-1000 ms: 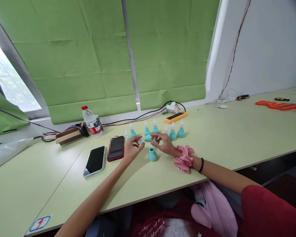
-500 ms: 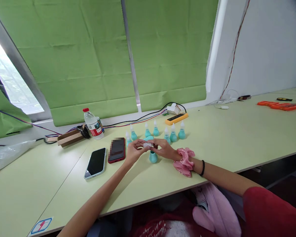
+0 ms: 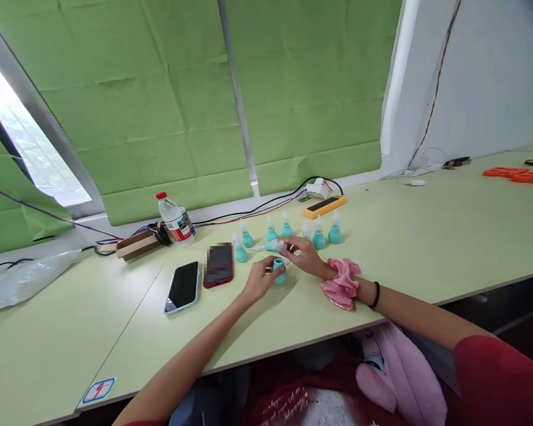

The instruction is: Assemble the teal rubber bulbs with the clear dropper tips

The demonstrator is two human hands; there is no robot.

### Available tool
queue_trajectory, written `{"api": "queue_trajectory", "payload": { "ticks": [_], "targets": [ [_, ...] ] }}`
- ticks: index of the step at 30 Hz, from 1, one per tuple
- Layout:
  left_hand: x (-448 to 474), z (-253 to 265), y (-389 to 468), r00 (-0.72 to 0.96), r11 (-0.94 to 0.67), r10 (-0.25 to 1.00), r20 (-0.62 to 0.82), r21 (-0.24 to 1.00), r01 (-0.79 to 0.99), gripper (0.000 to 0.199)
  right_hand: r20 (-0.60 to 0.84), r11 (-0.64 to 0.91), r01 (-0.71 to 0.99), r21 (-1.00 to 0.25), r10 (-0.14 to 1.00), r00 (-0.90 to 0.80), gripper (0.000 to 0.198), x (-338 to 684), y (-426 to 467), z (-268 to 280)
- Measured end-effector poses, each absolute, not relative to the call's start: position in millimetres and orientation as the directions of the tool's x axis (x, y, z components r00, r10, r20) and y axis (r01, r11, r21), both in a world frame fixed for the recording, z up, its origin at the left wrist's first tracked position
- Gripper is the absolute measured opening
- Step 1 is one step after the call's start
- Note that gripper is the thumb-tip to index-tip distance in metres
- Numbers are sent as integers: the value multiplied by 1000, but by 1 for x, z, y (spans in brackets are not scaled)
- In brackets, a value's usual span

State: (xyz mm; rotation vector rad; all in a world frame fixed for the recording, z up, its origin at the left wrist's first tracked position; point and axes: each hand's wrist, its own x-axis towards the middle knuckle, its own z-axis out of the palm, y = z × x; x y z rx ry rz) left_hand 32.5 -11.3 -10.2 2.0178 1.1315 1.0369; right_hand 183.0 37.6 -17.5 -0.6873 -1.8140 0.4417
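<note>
My left hand [image 3: 262, 279] is closed around a teal rubber bulb [image 3: 279, 277], which stands upright on the table with its open mouth up. Just beyond it, the fingertips of my right hand [image 3: 305, 255] pinch a small clear plastic piece [image 3: 282, 243]. Close to those fingertips a teal bulb with a clear pointed nozzle [image 3: 270, 245] lies on its side, nozzle to the left. A whitish piece [image 3: 286, 260] shows partly below my right fingers. Several upright teal bulbs with clear nozzles [image 3: 318, 239] stand around; my right hand partly covers one.
Left of my hands lie a red-cased phone [image 3: 218, 266] and a light-cased phone [image 3: 182, 288]. Behind them are a water bottle [image 3: 176, 222] and an open cardboard box [image 3: 137, 245]. A yellow-edged device [image 3: 325, 207] and cables lie near the window; orange-handled tools [image 3: 517, 174] are far right.
My hands have separated. My left hand has left the clear plastic piece and come down around the open teal bulb, while my right hand has moved slightly away with the clear piece.
</note>
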Motion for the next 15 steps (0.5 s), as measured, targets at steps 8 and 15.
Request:
{"api": "queue_trajectory", "payload": {
  "ticks": [8, 15],
  "targets": [
    [14, -4, -2, 244, -472, 869, 430, 578, 666, 15, 376, 406, -64, -912, 759, -532, 31, 182, 38, -16],
    [18, -13, -4, 306, -536, 827, 472, 500, 680, 23, 314, 347, -56, -936, 757, -573, 34, 183, 38, -14]
  ]
}}
